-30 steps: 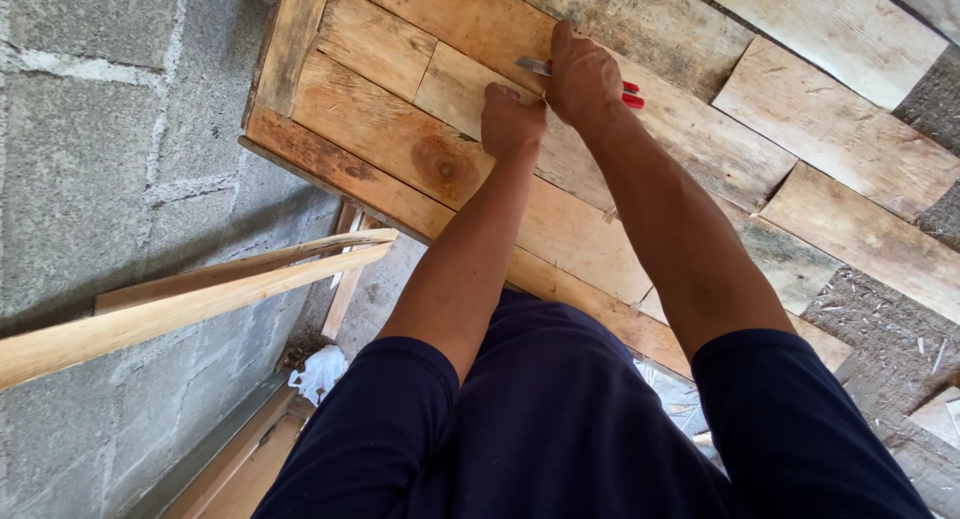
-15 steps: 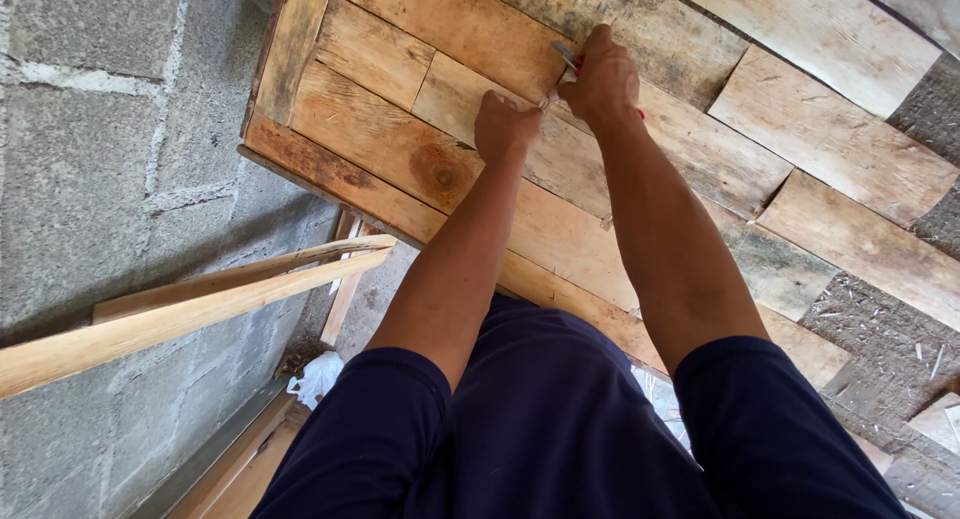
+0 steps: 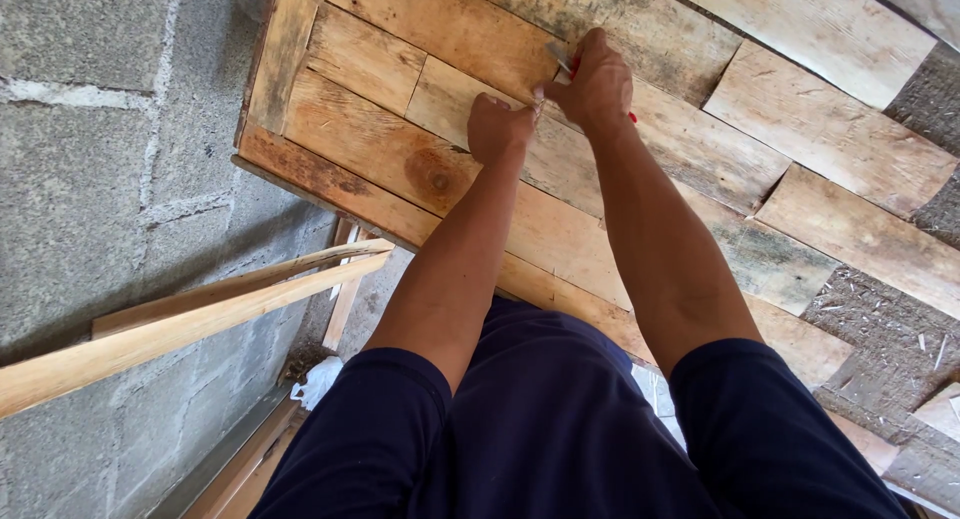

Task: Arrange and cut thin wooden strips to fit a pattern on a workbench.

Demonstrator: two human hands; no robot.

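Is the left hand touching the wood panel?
Touching. Head view: the left hand rests fisted on the wood panel, no gap visible beneath it.

A small red-and-metal tool (image 3: pixel 566 65) (mostly hidden) was held against weathered wooden planks (image 3: pixel 400 149), which were laid edge to edge.

Both hands far up on plank panel (image 3: pixel 400 149). Left hand (image 3: pixel 500 129) fisted against board. Right hand (image 3: pixel 597 79) just beside, gripping red-handled tool (image 3: pixel 566 63). Loose wooden slat (image 3: pixel 190 319) leans left, near block wall (image 3: pixel 90 189).
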